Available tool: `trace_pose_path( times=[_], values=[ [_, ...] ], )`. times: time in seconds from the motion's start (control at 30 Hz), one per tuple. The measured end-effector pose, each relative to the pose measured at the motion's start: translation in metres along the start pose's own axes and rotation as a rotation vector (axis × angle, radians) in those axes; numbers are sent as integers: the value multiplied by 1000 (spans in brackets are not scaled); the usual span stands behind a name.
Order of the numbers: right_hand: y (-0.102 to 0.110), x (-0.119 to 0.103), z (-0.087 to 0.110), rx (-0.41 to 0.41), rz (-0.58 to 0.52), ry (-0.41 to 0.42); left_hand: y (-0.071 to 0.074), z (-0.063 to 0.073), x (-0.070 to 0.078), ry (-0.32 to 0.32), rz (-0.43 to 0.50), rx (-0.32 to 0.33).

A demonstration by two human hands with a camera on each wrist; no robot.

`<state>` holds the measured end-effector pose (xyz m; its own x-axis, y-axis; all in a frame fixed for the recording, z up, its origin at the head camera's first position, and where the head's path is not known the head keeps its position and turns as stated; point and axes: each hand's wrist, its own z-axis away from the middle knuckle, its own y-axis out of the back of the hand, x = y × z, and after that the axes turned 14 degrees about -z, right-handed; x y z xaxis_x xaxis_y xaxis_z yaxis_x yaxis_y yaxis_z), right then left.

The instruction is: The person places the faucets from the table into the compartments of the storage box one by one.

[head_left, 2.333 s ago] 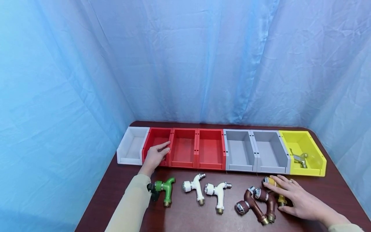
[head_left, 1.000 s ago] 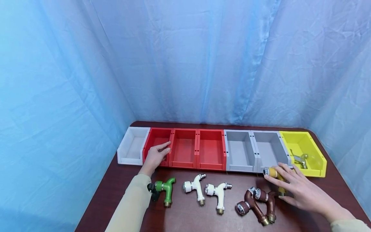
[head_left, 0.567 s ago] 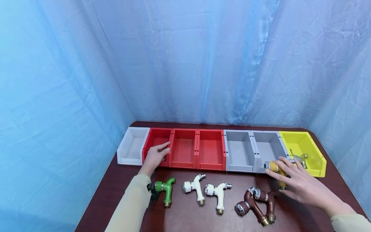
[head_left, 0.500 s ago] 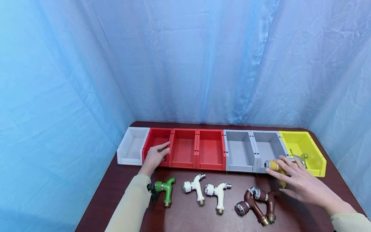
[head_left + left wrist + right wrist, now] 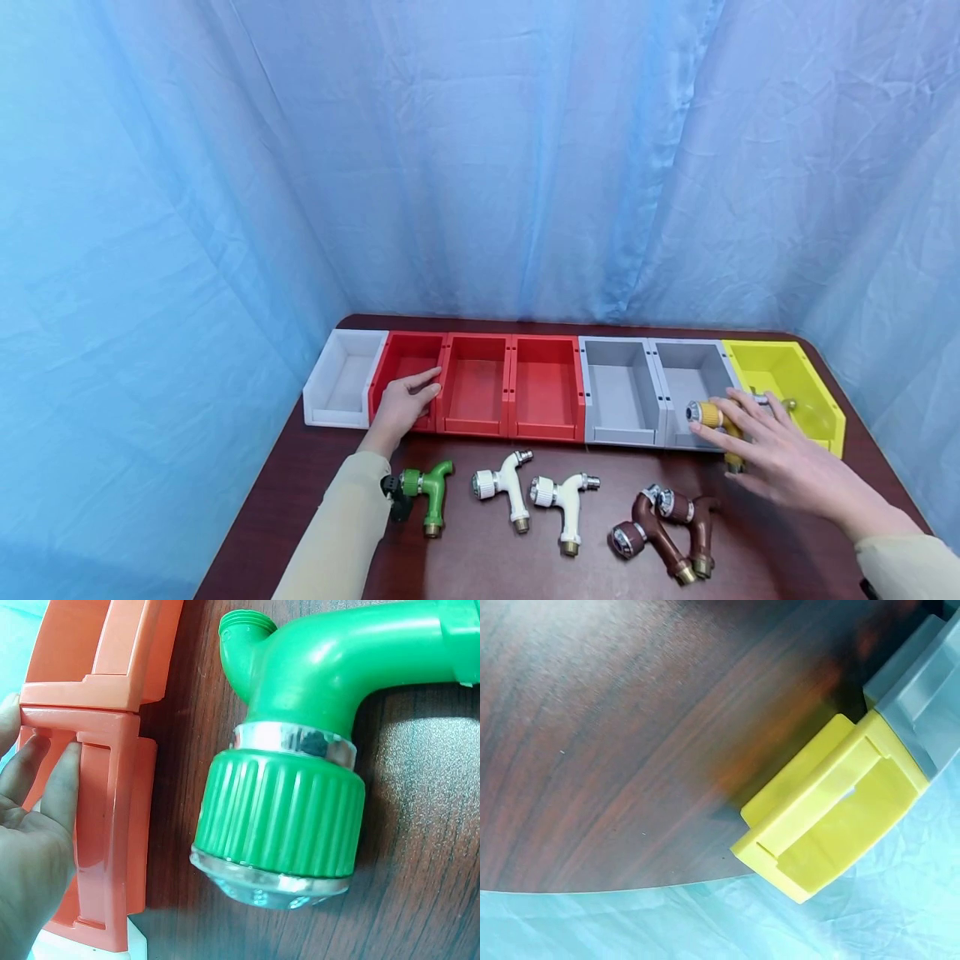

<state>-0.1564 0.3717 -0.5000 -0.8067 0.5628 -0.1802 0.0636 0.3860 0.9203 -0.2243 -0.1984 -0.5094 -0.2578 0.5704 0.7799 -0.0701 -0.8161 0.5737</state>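
My right hand [image 5: 787, 454] grips a yellow tap [image 5: 733, 433] with a ribbed yellow knob, held above the front edge of the right grey bin [image 5: 693, 392] and partly hidden by my fingers. Just beyond it, a metal tap [image 5: 787, 404] in the yellow bin [image 5: 813, 400] is mostly covered by that hand. My left hand [image 5: 401, 408] rests at the leftmost red bin [image 5: 408, 354], its fingers against the wall shared with the neighbouring red bin. The left wrist view shows those fingers [image 5: 61, 787] inside the rim. Neither my right hand nor the yellow tap appears in the right wrist view.
On the brown table [image 5: 465, 575] lie a green tap [image 5: 435, 496] by my left sleeve, two white taps [image 5: 512, 492] in the middle, and two brown taps [image 5: 660, 537] touching at right. A white bin [image 5: 341, 375] ends the row on the left. Blue curtains [image 5: 480, 167] surround the table.
My right hand has lifted the yellow tap off the table beside the brown taps and moved it forward, toward the grey and yellow bins. The left hand has stayed put.
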Motion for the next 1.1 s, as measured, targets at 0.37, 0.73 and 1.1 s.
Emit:
trace_pose_path(
  times=[0.37,0.73,1.1],
  values=[
    [9,13,-15,-10,6,19,-1,-1,-1,4,3,-1],
    [11,26,-23,14,29,31,0,0,0,3,4,-5],
    [5,39,-25,-30,21,9,0,0,0,7,2,-6]
  ],
)
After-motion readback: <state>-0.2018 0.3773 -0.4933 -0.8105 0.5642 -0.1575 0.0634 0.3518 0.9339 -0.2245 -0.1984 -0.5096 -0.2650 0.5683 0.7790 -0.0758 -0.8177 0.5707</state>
